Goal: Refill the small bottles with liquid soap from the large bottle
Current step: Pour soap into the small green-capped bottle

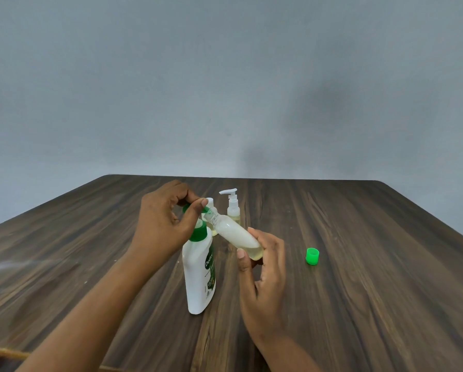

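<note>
A large white soap bottle (199,272) with a green pump top stands upright on the wooden table (359,277). My left hand (166,218) grips its green pump head from above, thumb on the nozzle. My right hand (262,267) holds a small clear bottle (235,234) tilted, with its open mouth up against the pump nozzle. That bottle has whitish foam along its length and yellowish liquid at its base. Behind them stand a small bottle with a white pump (233,205) and another small bottle with a white cap (211,202), partly hidden.
A loose green cap (312,255) lies on the table to the right of my right hand. The table's far edge meets a plain grey wall (225,89). A wooden strip shows at the near left corner.
</note>
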Demonstrator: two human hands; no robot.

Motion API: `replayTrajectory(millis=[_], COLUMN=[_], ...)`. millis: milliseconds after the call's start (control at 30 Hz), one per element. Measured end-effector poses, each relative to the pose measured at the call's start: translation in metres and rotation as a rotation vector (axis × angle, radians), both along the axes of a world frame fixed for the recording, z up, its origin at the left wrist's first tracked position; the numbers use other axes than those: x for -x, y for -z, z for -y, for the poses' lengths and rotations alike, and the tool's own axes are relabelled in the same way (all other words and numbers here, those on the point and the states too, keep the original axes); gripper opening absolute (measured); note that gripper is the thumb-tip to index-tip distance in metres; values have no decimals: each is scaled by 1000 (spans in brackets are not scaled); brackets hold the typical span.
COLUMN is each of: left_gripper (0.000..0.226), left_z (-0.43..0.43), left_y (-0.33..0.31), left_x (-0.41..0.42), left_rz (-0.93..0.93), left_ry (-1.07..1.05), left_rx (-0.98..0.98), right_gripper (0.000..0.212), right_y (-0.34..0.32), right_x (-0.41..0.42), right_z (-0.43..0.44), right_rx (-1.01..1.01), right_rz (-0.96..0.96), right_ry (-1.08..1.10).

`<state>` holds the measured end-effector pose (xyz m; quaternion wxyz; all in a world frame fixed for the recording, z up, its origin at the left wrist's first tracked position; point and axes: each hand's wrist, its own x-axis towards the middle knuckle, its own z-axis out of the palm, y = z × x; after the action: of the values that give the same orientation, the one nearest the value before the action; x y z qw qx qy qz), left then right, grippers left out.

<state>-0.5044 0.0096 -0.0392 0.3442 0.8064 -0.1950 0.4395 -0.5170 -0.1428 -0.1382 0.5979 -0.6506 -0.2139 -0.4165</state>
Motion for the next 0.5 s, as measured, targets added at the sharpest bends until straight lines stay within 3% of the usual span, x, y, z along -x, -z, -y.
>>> replayTrajectory(millis=[500], left_gripper=[22], left_z=[2], left_y=[0], left_x=[5], left_rz=[10], left_ry=[-28], left_rx=[-54], right_gripper=[28], right_y=[1], right_x=[2], right_z=[0], right_rx=[-14], right_rz=[-9], right_ry=[-7])
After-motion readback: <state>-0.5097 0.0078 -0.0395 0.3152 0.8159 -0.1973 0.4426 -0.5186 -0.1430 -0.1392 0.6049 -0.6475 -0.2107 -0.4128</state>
